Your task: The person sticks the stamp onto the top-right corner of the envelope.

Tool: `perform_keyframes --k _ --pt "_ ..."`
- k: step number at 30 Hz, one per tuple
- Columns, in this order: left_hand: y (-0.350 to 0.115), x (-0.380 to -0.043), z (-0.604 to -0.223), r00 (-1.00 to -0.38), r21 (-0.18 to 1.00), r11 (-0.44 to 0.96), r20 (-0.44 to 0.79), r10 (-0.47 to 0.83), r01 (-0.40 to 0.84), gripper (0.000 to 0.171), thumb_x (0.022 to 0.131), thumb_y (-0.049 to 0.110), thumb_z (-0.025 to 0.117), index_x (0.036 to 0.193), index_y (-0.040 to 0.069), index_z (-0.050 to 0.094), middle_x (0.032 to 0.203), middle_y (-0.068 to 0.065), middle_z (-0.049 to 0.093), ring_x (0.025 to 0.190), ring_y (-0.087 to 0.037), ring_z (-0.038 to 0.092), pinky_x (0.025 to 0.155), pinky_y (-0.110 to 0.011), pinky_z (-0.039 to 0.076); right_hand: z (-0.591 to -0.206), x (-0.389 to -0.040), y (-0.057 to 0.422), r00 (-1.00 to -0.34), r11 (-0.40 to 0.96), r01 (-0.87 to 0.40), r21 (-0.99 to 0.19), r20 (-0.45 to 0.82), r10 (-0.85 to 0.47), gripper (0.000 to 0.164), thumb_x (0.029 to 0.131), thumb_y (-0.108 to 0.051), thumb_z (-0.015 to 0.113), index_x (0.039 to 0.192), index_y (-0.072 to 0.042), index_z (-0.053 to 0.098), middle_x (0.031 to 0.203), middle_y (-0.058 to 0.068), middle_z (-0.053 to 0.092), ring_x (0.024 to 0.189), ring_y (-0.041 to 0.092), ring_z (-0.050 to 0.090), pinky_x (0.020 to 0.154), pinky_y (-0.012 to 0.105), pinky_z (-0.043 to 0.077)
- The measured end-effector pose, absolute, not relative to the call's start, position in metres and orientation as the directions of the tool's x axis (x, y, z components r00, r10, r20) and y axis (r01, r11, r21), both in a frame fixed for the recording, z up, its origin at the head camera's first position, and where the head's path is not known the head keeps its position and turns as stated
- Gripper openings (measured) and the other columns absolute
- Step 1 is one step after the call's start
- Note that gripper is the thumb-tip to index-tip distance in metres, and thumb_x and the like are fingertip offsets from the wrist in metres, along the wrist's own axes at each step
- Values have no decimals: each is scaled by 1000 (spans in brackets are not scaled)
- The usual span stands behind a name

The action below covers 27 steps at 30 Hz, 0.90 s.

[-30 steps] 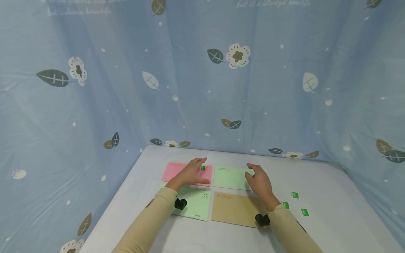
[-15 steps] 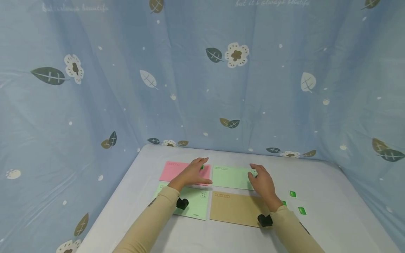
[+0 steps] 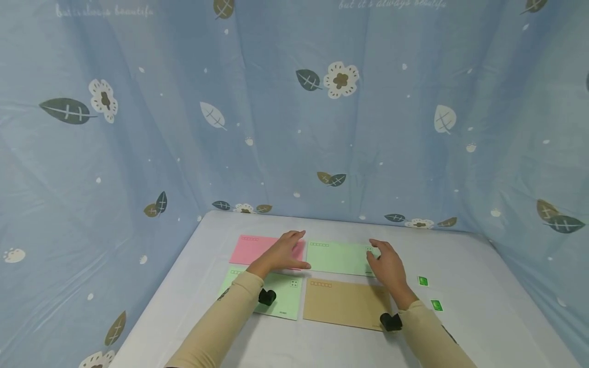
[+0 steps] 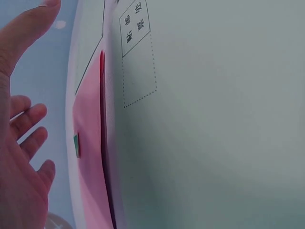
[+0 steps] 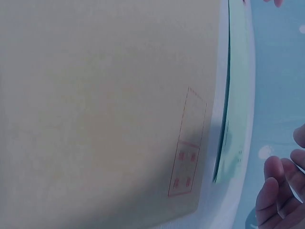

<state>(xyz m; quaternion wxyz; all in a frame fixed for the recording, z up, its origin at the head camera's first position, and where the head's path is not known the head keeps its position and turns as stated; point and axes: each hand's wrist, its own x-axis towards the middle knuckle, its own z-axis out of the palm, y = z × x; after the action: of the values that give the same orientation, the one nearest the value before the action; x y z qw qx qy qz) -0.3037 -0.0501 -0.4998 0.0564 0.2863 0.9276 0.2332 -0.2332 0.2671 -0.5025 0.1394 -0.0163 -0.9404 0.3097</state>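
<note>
My left hand (image 3: 281, 254) hovers over the right part of a pink envelope (image 3: 248, 249), thumb and fingers spread, nothing held. On that envelope a green stamp (image 4: 76, 145) shows in the left wrist view; the hand hides it in the head view. Over the right end of the back light green envelope (image 3: 333, 258) is my right hand (image 3: 387, 265), its fingers loosely bent and holding nothing. Nearer me lie another light green envelope (image 3: 286, 300), partly under the left forearm, and a brown envelope (image 3: 342, 302) beside the right wrist.
Two loose green stamps, a farther one (image 3: 423, 281) and a nearer one (image 3: 436, 305), lie right of the right forearm. All rests on a white-covered table (image 3: 483, 286). A blue patterned curtain (image 3: 276, 128) rises behind and at both sides.
The head view has shifted slightly. Relative to the envelopes, both hands have drifted a little right. The left hand now covers the pink envelope's stamp, and the right arm hides one loose stamp.
</note>
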Motion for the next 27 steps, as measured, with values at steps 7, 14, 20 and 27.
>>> perform_keyframes --k 7,14,20,27 --pt "-47 -304 -501 -829 471 725 24 559 503 107 66 65 71 149 21 21 150 -3 25 137 -20 24 107 -42 33 -499 -227 275 -959 824 -43 -565 255 124 42 91 -24 56 130 -7 52 126 13 52 71 17 53 57 28 42" --pt "-41 -303 -502 -816 464 716 27 578 522 108 66 66 70 149 16 22 150 -6 25 137 -23 24 107 -43 33 -501 -222 288 -959 828 -17 -560 243 145 43 92 -23 54 131 -5 51 127 14 51 74 19 54 56 28 42" --pt "-38 -304 -503 -819 456 724 21 573 518 107 66 64 71 149 16 23 150 -6 25 137 -23 25 106 -44 34 -507 -221 298 -957 836 6 -549 238 163 43 92 -24 54 131 -6 51 127 14 51 77 20 55 57 28 43" --pt "-36 -304 -506 -817 462 718 30 575 522 107 66 61 73 149 16 23 150 -7 25 137 -24 25 106 -43 33 -508 -216 307 -955 842 31 -538 232 184 43 92 -23 54 131 -5 50 127 15 50 77 20 55 57 29 44"
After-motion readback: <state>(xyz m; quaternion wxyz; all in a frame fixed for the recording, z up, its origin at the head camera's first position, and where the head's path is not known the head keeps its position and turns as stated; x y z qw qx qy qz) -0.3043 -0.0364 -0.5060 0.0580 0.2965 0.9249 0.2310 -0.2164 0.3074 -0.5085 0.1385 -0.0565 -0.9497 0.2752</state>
